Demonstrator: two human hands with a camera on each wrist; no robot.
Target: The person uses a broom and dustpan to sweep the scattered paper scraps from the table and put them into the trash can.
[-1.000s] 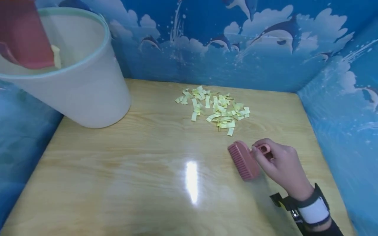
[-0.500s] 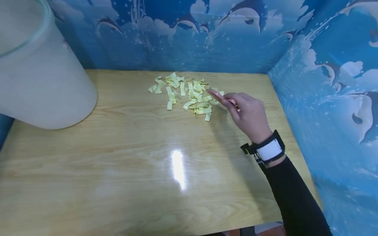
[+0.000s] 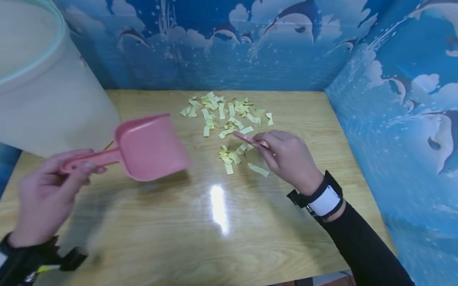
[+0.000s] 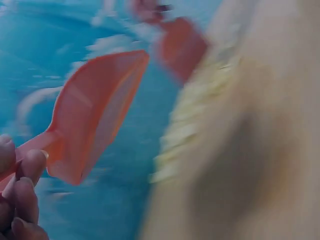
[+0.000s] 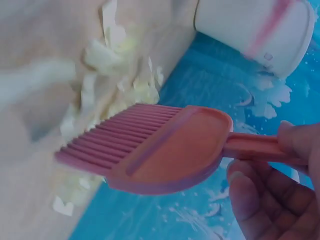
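My left hand (image 3: pixel 50 186) grips the handle of a pink dustpan (image 3: pixel 148 146), held above the wooden table (image 3: pixel 179 238) left of centre; the pink dustpan (image 4: pixel 92 117) shows in the blurred left wrist view with my fingers (image 4: pixel 22 200) round its handle. My right hand (image 3: pixel 286 157) pinches the handle of a pink brush (image 3: pixel 247 138), bristles down among yellow paper scraps (image 3: pixel 223 115). A small clump of scraps (image 3: pixel 229 157) lies just left of the brush. In the right wrist view the pink brush (image 5: pixel 150 150) hangs over scraps (image 5: pixel 115 65).
A large white bin (image 3: pixel 43 87) with a pale green rim stands at the table's back left; it also shows as the white bin (image 5: pixel 257 32). Blue dolphin-patterned walls (image 3: pixel 393 99) enclose the table at the back and right. The front edge of the table is near.
My right hand carried the brush up to the scrap pile, then drew it back towards me, pulling a few scraps along. My left hand with the dustpan has come into view.
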